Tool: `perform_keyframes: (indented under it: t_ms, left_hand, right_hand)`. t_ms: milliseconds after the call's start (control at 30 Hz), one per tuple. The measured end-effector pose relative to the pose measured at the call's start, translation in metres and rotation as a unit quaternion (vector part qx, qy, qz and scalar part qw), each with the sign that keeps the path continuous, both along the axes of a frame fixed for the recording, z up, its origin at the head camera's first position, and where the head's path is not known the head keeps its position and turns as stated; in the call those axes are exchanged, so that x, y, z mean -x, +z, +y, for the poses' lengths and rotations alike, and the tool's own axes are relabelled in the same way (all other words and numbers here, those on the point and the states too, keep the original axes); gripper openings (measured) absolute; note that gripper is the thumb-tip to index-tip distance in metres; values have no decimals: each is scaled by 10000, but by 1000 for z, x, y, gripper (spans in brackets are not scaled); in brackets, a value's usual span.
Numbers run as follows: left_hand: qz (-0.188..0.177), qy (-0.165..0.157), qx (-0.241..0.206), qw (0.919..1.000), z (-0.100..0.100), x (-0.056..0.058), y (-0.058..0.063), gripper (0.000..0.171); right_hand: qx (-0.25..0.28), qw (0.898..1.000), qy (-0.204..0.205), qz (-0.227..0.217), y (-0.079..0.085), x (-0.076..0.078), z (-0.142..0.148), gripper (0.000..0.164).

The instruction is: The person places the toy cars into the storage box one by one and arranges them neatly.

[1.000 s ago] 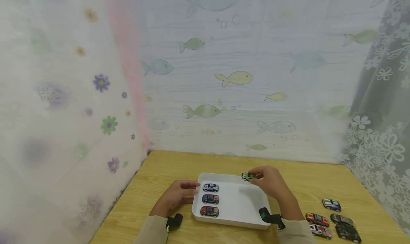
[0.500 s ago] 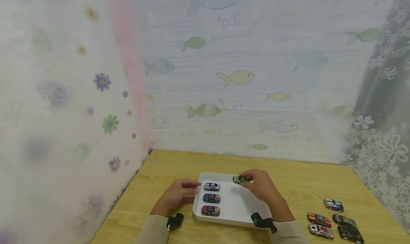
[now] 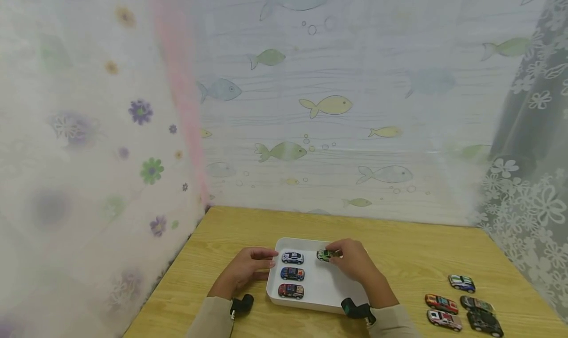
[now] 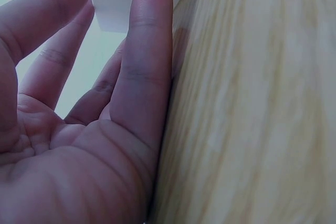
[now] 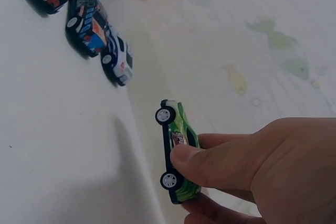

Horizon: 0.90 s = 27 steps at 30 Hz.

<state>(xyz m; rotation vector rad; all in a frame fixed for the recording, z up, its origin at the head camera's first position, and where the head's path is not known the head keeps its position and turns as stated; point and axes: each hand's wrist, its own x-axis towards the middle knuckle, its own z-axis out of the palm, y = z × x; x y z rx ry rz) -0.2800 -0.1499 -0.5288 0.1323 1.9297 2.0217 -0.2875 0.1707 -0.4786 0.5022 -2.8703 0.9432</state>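
My right hand [image 3: 355,263] pinches a green toy car [image 3: 326,254] between thumb and fingers, over the far part of a white tray [image 3: 317,306]. The right wrist view shows the green car's wheels and side, with the thumb on its flank. Along the tray's left side stand three toy cars in a column: a white one [image 3: 293,258], a blue one [image 3: 292,274] and a red one [image 3: 291,291]. My left hand [image 3: 248,269] rests on the table at the tray's left wall, its fingers [image 4: 142,51] extended and fingertips right at the wall.
Several more toy cars lie on the wooden table [image 3: 248,224] to the right, among them a red-orange one [image 3: 441,303] and a black one [image 3: 485,323]. Fish-patterned curtain [image 3: 284,101] hangs behind the table, and flowered curtain [image 3: 97,180] on the left.
My right hand has moved left and slightly nearer with the green car, from the tray's far right edge to over its inside. The left hand has stayed at the tray's side.
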Motion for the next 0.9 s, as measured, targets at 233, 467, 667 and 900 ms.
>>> perform_keyframes:
  t_ms: [233,467,667,900]
  left_hand:
    - [-12,-28,-33,10000,1,1,0,44]
    - [29,-44,-8,10000,1,1,1,43]
    - [76,-33,91,9999,0,0,2,41]
    - [116,-42,49,9999,1,0,2,40]
  right_hand:
    - [147,9997,-13,-204,-1,0,1,24]
    - [217,9994,14,-253,-3,0,-1,22]
    - [131,9997,-93,-163,-4,5,-4,22]
    - [108,9984,-141,-542,1,6,-9,22]
